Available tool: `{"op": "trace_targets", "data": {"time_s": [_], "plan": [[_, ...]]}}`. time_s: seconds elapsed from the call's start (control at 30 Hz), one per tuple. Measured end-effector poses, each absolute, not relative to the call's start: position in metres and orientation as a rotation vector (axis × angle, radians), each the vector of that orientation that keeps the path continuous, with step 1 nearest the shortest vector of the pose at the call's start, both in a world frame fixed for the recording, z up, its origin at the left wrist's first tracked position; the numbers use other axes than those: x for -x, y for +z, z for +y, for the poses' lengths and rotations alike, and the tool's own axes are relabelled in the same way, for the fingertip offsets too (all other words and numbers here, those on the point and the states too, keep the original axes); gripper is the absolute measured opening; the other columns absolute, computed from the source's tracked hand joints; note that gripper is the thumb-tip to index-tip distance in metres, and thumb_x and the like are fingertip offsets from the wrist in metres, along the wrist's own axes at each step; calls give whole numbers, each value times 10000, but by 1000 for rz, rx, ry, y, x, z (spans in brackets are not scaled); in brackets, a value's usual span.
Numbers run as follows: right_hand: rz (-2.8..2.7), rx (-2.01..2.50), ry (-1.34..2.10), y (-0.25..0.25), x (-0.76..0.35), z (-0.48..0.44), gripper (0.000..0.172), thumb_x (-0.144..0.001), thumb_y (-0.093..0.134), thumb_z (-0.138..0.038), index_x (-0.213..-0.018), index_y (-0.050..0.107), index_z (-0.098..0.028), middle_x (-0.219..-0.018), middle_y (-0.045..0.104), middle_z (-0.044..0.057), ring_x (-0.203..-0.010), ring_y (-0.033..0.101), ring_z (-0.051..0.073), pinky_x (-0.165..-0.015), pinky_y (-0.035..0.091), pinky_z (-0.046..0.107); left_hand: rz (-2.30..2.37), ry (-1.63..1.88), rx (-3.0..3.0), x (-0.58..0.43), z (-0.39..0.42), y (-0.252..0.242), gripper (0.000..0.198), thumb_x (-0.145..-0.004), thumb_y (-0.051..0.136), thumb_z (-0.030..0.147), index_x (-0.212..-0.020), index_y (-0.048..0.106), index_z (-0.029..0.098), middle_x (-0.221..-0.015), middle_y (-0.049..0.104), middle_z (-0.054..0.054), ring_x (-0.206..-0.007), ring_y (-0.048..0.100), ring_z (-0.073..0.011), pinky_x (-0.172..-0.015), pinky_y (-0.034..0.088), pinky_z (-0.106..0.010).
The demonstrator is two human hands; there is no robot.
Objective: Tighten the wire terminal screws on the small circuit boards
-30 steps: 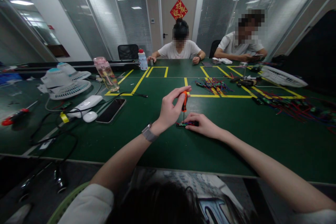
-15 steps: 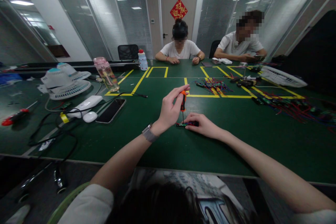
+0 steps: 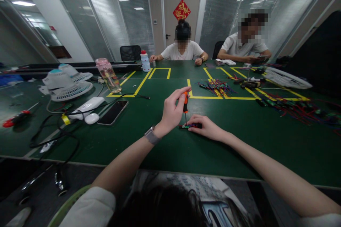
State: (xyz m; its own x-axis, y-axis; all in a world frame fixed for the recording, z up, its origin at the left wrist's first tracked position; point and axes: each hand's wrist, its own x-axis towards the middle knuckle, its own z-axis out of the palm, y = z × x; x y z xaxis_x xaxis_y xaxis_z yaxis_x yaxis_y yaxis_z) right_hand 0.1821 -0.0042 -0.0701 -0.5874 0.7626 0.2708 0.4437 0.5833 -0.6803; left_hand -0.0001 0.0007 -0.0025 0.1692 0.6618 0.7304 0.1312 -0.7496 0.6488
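Note:
My left hand (image 3: 172, 107) is closed around the orange and black handle of a screwdriver (image 3: 185, 106), which stands upright with its shaft pointing down. The screwdriver's tip meets a small green circuit board (image 3: 183, 126) lying on the green table (image 3: 149, 142). With its fingers, my right hand (image 3: 206, 126) pins the board's right end, where a dark part and some wires show. The exact spot under the tip is too small to make out.
Left of me lie a phone (image 3: 113, 112), a white earbud case (image 3: 92, 118), a power strip (image 3: 87, 108), black cables and a red screwdriver (image 3: 17, 118). A drink bottle (image 3: 108, 75) stands beyond them. Wired boards (image 3: 217, 88) lie ahead right. Two people sit across the table.
My hands stay nearly in place, with the screwdriver still upright on the board. Across the table, one person's hand has moved outward to the left, towards a small object near the spotted bottle.

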Motion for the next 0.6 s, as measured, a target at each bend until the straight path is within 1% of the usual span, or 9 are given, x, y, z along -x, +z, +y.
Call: {"op": "trace_targets", "data": {"time_s": [0.07, 0.13, 0.23, 0.3, 0.37, 0.43, 0.5, 0.53, 0.6], "plan": [[-2260, 956, 768, -70, -182, -4, 209, -856, 636, -266, -1019, 730, -173, -910, 631, 68, -823, 612, 187, -789, 487, 330, 738, 1612, -1929, -1, 2, -3, 273, -963, 455, 238, -1179, 618, 200, -1159, 668, -71, -962, 656, -151, -861, 513, -294], [-2259, 959, 771, -70, -182, -4, 209, -858, 634, -271, -1017, 731, -176, -909, 631, 67, -824, 611, 187, -792, 487, 331, 747, 1630, -1905, -2, 2, -2, 245, -934, 518, 232, -1146, 634, 189, -1094, 686, -69, -927, 659, -148, -825, 520, -278], [-2257, 961, 767, -71, -182, -4, 212, -856, 638, -286, -1007, 735, -173, -910, 631, 69, -824, 611, 193, -790, 486, 333, 803, 1683, -1984, -1, 0, 1, 168, -873, 619, 220, -1029, 676, 196, -946, 668, -37, -853, 627, -132, -771, 507, -255], [-2256, 961, 763, -72, -182, -4, 213, -855, 640, -290, -1005, 736, -173, -909, 630, 69, -818, 610, 194, -782, 486, 332, 835, 1718, -2033, -1, -1, 2, 122, -850, 653, 231, -961, 691, 200, -902, 633, -24, -818, 597, -124, -754, 493, -250], [-2256, 961, 764, -72, -182, -4, 217, -854, 640, -287, -1013, 734, -173, -909, 628, 69, -817, 610, 193, -782, 486, 331, 822, 1712, -2048, 0, -1, 1, 132, -891, 598, 249, -971, 694, 207, -934, 628, -32, -854, 596, -129, -780, 489, -260], [-2260, 959, 764, -72, -182, -3, 218, -853, 639, -280, -1019, 731, -173, -913, 630, 70, -826, 611, 194, -792, 486, 333, 765, 1667, -2032, 0, -1, -1, 220, -952, 485, 240, -1051, 680, 215, -1024, 652, -47, -950, 612, -142, -848, 486, -280], [-2262, 954, 760, -73, -182, -3, 213, -852, 639, -273, -1018, 729, -172, -917, 634, 72, -834, 612, 196, -803, 486, 337, 710, 1629, -1987, -1, 0, -3, 280, -978, 418, 227, -1143, 644, 213, -1105, 666, -60, -1007, 623, -151, -888, 484, -296], [-2263, 953, 758, -73, -182, -3, 211, -852, 638, -267, -1015, 729, -169, -919, 636, 74, -836, 612, 197, -806, 486, 339, 695, 1625, -1962, -1, 1, -3, 283, -978, 422, 230, -1169, 630, 209, -1114, 671, -65, -1001, 630, -152, -881, 490, -295], [-2265, 954, 753, -73, -182, -3, 209, -850, 638, -256, -1011, 729, -160, -920, 637, 79, -837, 612, 199, -804, 485, 340, 701, 1647, -1951, -1, 1, -4, 254, -957, 483, 242, -1155, 636, 204, -1059, 680, -62, -942, 638, -146, -832, 502, -278]]}}
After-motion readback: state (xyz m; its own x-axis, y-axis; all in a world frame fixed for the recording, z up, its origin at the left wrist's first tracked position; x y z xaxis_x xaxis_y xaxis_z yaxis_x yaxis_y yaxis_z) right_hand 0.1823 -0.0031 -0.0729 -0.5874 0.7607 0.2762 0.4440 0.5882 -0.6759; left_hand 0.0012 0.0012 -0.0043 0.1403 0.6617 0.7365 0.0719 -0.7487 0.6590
